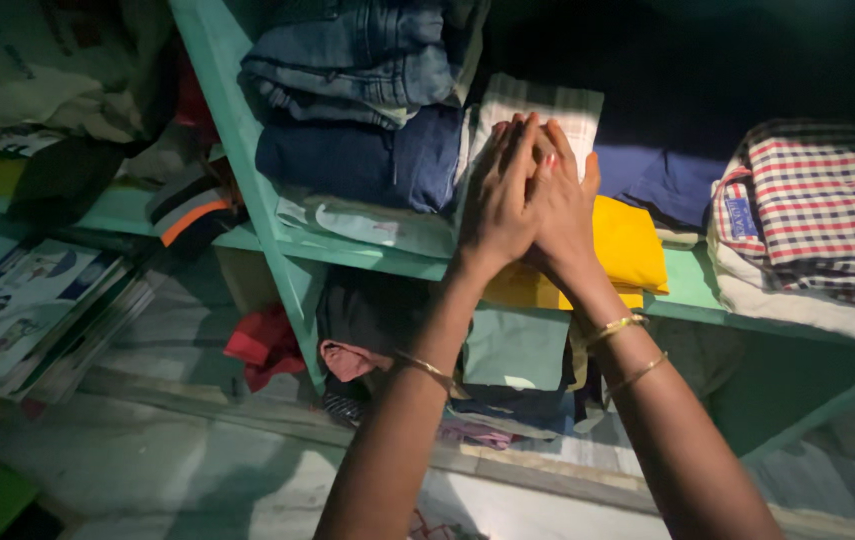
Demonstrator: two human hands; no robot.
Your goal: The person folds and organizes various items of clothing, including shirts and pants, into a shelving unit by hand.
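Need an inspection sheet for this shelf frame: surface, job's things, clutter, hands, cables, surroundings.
Surface: green shelf, stacked with folded clothes.
Job's things: pale striped folded cloth on top of a yellow folded cloth.
Clutter: folded jeans pile; checked cloth; red cloth on the lower level.
Hands: left hand and right hand pressed side by side on the striped cloth, fingers flat; gold bangles on both wrists.
Cables: nothing seen.
Surroundings: printed booklets at left; dim light, back of shelf dark.
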